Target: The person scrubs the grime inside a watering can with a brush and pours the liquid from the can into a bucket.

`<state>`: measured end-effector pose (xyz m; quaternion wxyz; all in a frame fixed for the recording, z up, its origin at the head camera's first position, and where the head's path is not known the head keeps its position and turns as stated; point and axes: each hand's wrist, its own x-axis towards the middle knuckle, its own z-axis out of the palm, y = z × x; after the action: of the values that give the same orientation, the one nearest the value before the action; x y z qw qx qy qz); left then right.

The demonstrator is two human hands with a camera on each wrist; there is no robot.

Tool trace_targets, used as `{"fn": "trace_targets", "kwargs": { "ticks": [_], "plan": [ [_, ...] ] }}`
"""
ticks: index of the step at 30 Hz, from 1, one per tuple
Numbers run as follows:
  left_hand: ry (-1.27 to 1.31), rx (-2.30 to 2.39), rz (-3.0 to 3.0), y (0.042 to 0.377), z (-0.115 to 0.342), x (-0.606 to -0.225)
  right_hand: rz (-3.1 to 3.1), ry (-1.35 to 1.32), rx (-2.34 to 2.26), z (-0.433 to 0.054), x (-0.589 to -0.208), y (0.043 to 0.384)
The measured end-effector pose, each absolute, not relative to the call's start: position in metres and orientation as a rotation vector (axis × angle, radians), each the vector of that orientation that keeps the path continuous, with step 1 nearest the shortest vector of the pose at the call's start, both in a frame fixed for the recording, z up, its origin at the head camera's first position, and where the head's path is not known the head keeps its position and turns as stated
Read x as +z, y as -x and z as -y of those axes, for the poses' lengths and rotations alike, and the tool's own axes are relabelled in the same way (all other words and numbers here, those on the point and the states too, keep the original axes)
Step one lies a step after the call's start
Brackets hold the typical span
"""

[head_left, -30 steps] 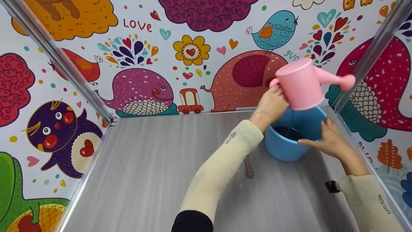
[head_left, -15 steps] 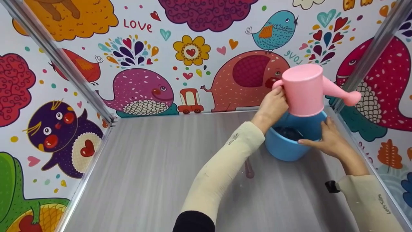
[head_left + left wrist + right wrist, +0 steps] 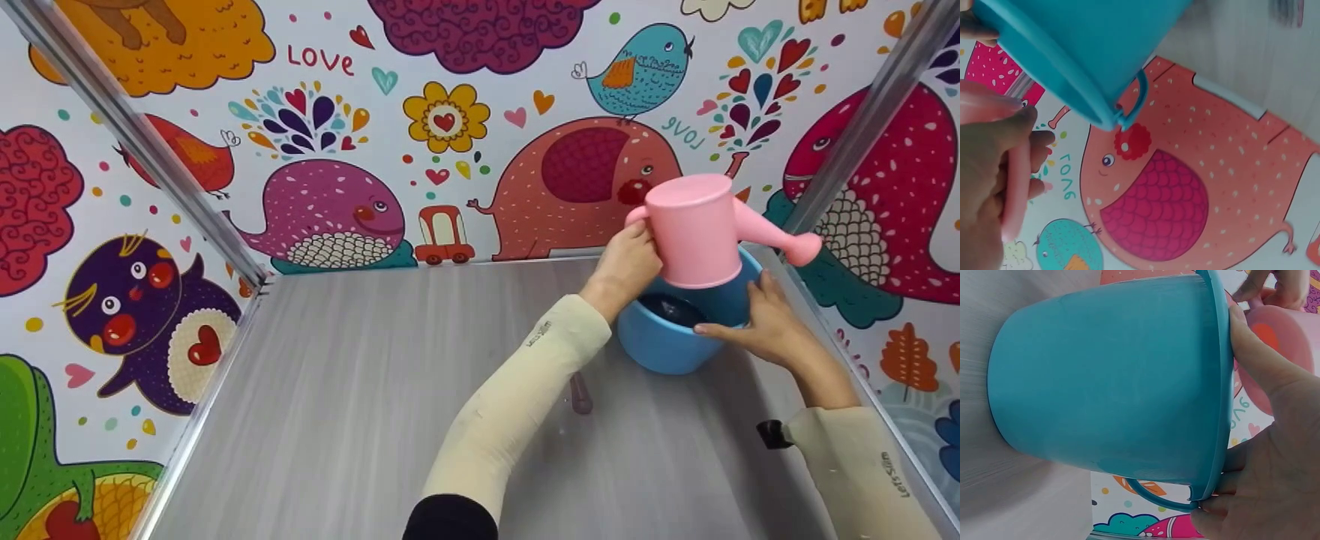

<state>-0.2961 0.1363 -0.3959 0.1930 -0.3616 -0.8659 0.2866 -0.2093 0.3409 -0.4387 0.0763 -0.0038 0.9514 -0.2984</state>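
In the head view my left hand [image 3: 626,262] grips the handle of a pink watering can [image 3: 694,236]. The can hangs over the blue bucket [image 3: 660,349], its spout pointing right and slightly down, past the rim. Curled fingers round the pink handle [image 3: 1014,197] show in the left wrist view. My right hand [image 3: 772,326] holds the bucket's rim at its right side, thumb along the near edge. The right wrist view shows that thumb and the fingers at the rim of the upright bucket [image 3: 1112,382]. Something dark and shiny, like water, lies inside.
On the grey table [image 3: 360,390] a thin pinkish stick [image 3: 580,395] lies partly behind my left sleeve, with small drops nearby. Patterned walls with metal corner posts [image 3: 862,127] enclose the table, the right one close to the bucket. A black clip [image 3: 774,434] sits at my right cuff.
My left hand has lowered the watering can toward the bucket, and its spout tips further down. The thin stream seen under the can a second ago no longer shows. My right hand stays still.
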Motion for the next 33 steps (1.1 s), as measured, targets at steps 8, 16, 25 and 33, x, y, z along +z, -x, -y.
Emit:
{"fn": "trace_targets", "kwargs": {
  "ticks": [8,16,25,33],
  "plan": [
    [1.016,0.445,2.707,0.295,-0.13,-0.404,-2.862,-0.003,-0.882,-0.341,-0.439,0.208],
    [1.034,-0.659,2.979,0.295,-0.108,-0.395,-2.892,-0.009,-0.869,-0.34,-0.441,0.206],
    [0.955,-1.918,2.689,0.303,-0.06,-0.394,-2.891,-0.028,-0.885,-0.338,-0.443,0.205],
    [0.667,-2.153,2.637,0.299,-0.005,-0.424,-2.887,0.005,-0.924,-0.341,-0.442,0.205]
  ]
}}
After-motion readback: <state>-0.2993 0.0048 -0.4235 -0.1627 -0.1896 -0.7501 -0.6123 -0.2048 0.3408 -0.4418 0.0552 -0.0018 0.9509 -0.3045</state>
